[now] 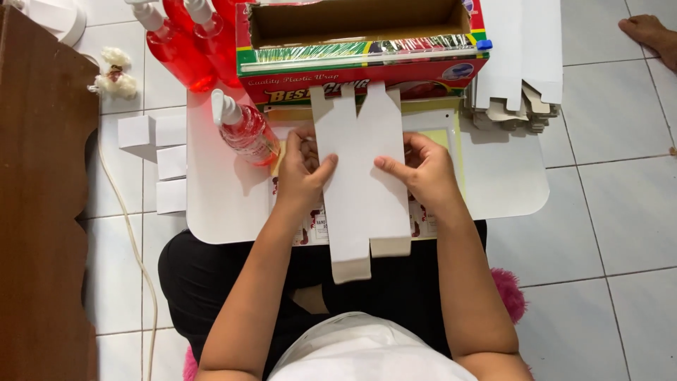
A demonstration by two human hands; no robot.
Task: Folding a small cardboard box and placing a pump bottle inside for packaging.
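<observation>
The flat white carton blank (360, 180) lies between the person's hands, over the near edge of the small white table (508, 183), its bottom flaps hanging past the edge toward the lap. The left hand (302, 173) pinches its left edge, thumb on top; the right hand (419, 169) presses fingers onto its face and grips the right edge. It looks like the opening-up step, the blank not yet squared into a box, and that calls for pushing the two edges toward each other so the sleeve pops open.

Counting outward: one pump bottle of red liquid (243, 130) stands just beside the left hand, three more red bottles (187, 42) crowd the far corner (tops cut off, so three is my best count). One cling-wrap dispenser box (363, 46) sits behind, one stack of flat blanks (518, 77) at the right, three small white boxes (162, 162) on the floor at the left
</observation>
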